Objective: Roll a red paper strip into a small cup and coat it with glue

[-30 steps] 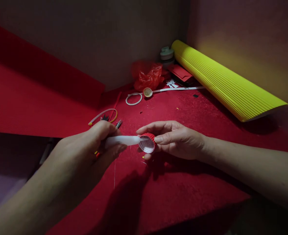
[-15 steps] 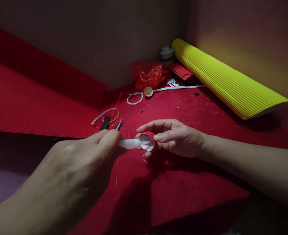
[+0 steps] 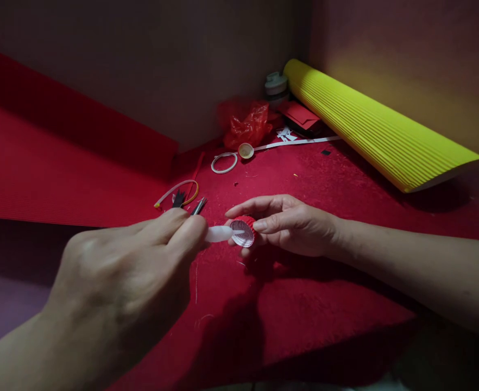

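Note:
My left hand (image 3: pixel 129 266) is closed around a small white glue bottle (image 3: pixel 219 234), whose body is mostly hidden in the fist. Its thin pointed nozzle reaches into the mouth of a small red cup of corrugated paper (image 3: pixel 248 224). The cup lies tilted, its ridged, pale grey inside facing the bottle. Between thumb and fingers, my right hand (image 3: pixel 298 225) grips the cup from the right side. I cannot tell whether the nozzle tip touches the inner wall.
Beyond my left hand lie scissors (image 3: pixel 199 206) and a curved white and yellow strip (image 3: pixel 174 188). Farther back are a white paper coil (image 3: pixel 224 163), a small round cup (image 3: pixel 246 151) and a red plastic bag (image 3: pixel 247 126). Corrugated sheets, red (image 3: pixel 60 168) and yellow (image 3: pixel 382 125), flank the table.
The glue bottle's nozzle has shifted slightly inside the red cup, and my left hand sits a little higher. My right hand keeps its grip. The whole view has moved slightly.

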Action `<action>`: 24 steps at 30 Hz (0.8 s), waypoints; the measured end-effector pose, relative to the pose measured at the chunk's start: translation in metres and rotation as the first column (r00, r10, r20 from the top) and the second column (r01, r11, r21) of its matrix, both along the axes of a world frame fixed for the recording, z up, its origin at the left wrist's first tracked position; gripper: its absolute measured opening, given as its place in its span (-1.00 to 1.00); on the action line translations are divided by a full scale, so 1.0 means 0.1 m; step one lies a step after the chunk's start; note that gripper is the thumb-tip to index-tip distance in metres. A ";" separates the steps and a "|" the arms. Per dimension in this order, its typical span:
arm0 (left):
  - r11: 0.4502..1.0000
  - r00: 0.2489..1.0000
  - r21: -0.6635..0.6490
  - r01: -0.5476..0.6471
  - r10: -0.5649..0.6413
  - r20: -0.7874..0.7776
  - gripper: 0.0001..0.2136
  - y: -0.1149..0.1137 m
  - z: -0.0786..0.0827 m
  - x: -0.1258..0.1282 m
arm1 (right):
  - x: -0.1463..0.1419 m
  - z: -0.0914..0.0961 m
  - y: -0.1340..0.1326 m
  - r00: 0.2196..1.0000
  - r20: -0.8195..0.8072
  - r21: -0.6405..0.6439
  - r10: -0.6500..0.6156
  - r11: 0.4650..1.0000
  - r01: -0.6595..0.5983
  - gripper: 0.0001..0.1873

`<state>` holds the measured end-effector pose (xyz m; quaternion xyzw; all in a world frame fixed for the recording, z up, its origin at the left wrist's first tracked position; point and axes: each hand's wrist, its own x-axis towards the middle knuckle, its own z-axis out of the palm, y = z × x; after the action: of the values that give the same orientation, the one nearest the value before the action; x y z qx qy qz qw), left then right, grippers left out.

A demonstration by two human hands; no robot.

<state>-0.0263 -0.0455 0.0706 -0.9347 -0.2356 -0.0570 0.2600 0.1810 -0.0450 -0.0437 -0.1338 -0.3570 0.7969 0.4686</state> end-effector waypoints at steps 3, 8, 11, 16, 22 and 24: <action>1.000 1.000 -0.007 -0.001 0.001 0.003 -0.83 0.00 0.00 0.01 | 0.00 0.00 0.00 1.000 -0.006 -0.002 -0.004 1.000 0.004 -0.63; 1.000 1.000 0.008 0.024 -0.024 0.014 -0.82 0.00 -0.01 0.03 | 0.00 0.00 0.01 1.000 -0.012 0.002 -0.003 1.000 0.003 -0.63; 0.999 0.999 0.033 0.042 -0.043 0.007 -0.82 0.00 -0.02 0.04 | 0.00 0.00 0.01 1.000 -0.010 -0.005 -0.007 1.000 0.007 -0.62; 0.997 0.997 0.032 0.077 -0.078 0.029 -0.83 0.01 -0.03 0.03 | 0.00 0.01 0.01 1.000 -0.007 -0.010 -0.004 1.000 0.004 -0.61; 0.983 0.990 0.117 0.142 -0.142 -0.009 -0.75 0.06 0.00 0.08 | 0.00 0.01 0.01 1.000 0.004 0.000 0.000 1.000 0.000 -0.60; 0.981 0.989 0.120 0.150 -0.148 -0.026 -0.75 0.07 0.01 0.08 | 0.00 0.01 0.01 1.000 0.009 0.006 0.004 1.000 -0.004 -0.60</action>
<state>-0.0182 -0.0390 0.0716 -0.9327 -0.1587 -0.0828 0.3132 0.1814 -0.0443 -0.0428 -0.1351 -0.3619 0.7960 0.4659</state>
